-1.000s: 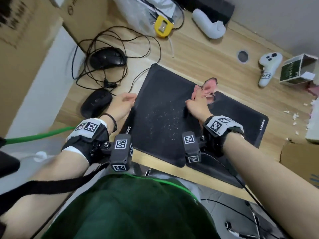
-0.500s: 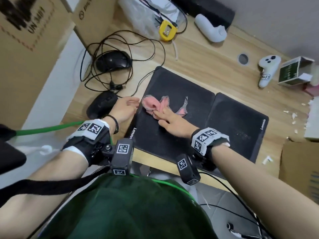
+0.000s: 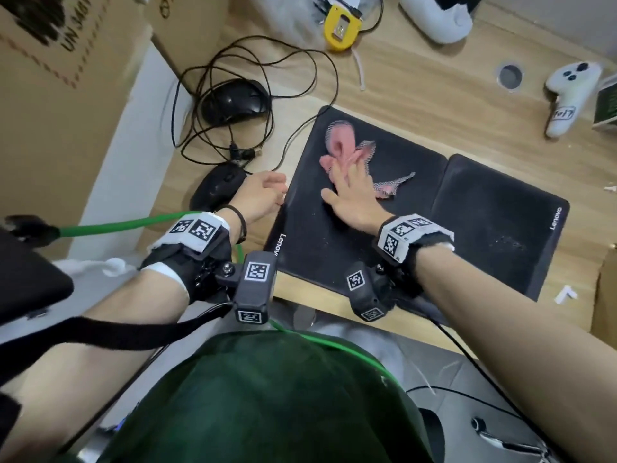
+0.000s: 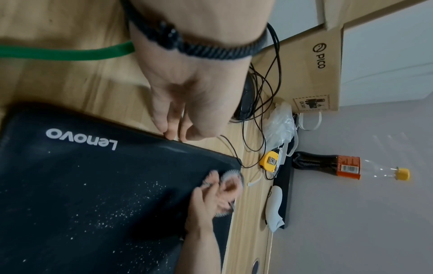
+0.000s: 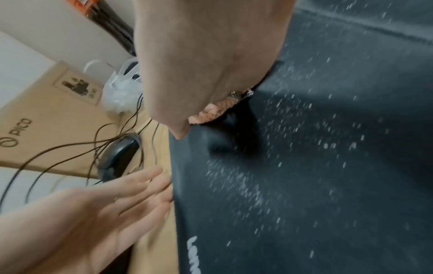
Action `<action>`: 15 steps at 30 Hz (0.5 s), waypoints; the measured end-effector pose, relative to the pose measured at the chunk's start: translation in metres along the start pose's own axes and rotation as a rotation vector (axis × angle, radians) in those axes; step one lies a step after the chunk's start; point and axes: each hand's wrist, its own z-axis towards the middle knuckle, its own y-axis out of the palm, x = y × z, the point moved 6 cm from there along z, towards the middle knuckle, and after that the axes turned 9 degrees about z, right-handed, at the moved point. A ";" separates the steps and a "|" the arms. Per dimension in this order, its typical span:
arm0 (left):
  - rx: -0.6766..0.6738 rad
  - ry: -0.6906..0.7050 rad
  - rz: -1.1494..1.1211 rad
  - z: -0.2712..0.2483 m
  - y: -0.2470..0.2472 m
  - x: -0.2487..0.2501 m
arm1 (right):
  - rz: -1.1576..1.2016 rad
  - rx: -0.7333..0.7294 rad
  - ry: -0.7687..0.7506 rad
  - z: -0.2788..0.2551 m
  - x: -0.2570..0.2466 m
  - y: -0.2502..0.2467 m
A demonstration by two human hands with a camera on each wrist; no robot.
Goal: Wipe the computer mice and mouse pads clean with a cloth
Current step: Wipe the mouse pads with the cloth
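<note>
The right hand (image 3: 354,198) lies flat with its fingers stretched forward, pressing a crumpled pink cloth with a netted edge (image 3: 344,145) onto the left of two black rectangular fabric mouse pads (image 3: 320,242); the palm-down spread looks chosen to push the cloth across the surface, not to pick it up. The left hand (image 3: 258,197) rests at that pad's left edge with fingers extended and close together, fingertips touching the border and holding nothing, most likely to keep the pad from sliding under the wiping pressure. The cloth sits toward the pad's far left corner, part of it trailing out to the right of the fingers. Fine white specks (image 4: 131,200) are scattered over the pad nearer the person, so much of this pad appears unwiped. The second black mouse pad (image 3: 500,222) lies just beside the first on the right, their edges meeting. On the pale wooden desk (image 3: 417,95) to the left, a glossy black wired mouse (image 3: 233,101) sits among loops of dark cable (image 3: 300,61), and a matte black mouse (image 3: 217,187) lies just beyond the left hand; neither is being touched. Further back are a yellow tape measure (image 3: 342,28) and a white game controller (image 3: 567,91).
</note>
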 end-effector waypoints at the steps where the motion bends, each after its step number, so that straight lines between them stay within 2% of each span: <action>1: 0.011 0.003 -0.002 0.001 -0.001 0.001 | -0.026 -0.078 -0.065 -0.001 -0.008 0.011; 4: 0.043 0.042 0.042 0.003 -0.001 0.007 | -0.084 -0.378 -0.232 -0.025 -0.006 0.035; 6: 0.049 0.056 0.062 0.003 0.003 0.012 | -0.020 -0.425 -0.219 -0.045 0.022 0.030; 8: 0.050 0.064 0.087 0.004 0.009 0.012 | 0.027 -0.337 -0.121 -0.056 0.055 0.014; 11: 0.070 0.071 0.109 0.003 0.013 0.012 | -0.001 -0.126 0.075 -0.054 0.088 -0.017; 13: 0.087 0.061 0.097 0.002 0.011 0.009 | 0.072 0.032 0.179 -0.037 0.086 -0.035; 15: 0.086 0.057 0.112 -0.001 0.010 0.007 | 0.149 0.125 0.275 -0.017 0.073 -0.043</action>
